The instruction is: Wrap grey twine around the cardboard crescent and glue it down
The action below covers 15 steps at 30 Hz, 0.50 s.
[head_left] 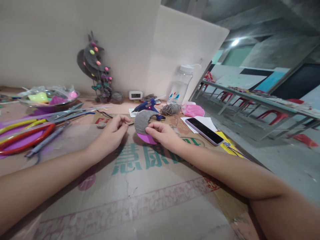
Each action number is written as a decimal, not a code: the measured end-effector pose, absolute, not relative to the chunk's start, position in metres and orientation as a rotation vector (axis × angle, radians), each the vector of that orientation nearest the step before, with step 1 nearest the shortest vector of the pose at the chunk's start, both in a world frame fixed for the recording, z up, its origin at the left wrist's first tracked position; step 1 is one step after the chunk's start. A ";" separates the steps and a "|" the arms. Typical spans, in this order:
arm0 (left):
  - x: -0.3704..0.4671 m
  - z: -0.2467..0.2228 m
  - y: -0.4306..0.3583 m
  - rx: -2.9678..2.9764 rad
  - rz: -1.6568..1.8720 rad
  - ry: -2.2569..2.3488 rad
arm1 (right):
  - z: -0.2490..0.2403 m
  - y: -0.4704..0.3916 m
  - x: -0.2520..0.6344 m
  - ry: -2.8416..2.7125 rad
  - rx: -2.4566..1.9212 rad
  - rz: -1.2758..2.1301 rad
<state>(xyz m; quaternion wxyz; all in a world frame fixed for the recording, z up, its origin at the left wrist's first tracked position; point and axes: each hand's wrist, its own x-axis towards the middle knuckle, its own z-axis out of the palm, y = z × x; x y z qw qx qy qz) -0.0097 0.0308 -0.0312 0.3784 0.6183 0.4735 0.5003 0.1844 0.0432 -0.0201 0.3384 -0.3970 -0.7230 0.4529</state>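
Note:
A crescent-like purple card partly wrapped in grey yarn (143, 122) is upright above the cardboard, its bare purple end pointing down. My right hand (163, 135) pinches its right edge between thumb and fingers. To the left of the piece, my left hand (116, 131) is closed with fingertips together, apart from the card; what it holds, if anything, is too small to make out. Just behind the piece lies a blue glue gun (147, 106) with a small red light showing. A ball of grey yarn (171, 109) rests behind my right hand.
Scissors with red handles (47, 136) and a grey pen (47, 141) lie at left, before a bowl (47, 106) of bright bits. A decorated moon hanging (93, 61), clock (135, 95), water bottle (180, 85) and pink bag (193, 110) line the back. A phone (205, 131) lies at right.

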 end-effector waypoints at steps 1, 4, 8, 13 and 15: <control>-0.010 -0.031 0.030 1.564 1.257 1.178 | -0.020 0.043 0.184 -1.885 -1.035 1.181; -0.009 -0.029 0.029 1.526 1.211 1.088 | -0.020 0.043 0.185 -1.884 -1.037 1.176; -0.008 -0.025 0.027 1.481 1.197 1.044 | -0.021 0.045 0.185 -1.891 -1.039 1.181; -0.007 -0.022 0.028 1.495 1.203 1.104 | -0.022 0.045 0.184 -1.902 -1.038 1.160; -0.008 -0.022 0.029 1.513 1.189 1.106 | -0.022 0.044 0.184 -1.902 -1.037 1.155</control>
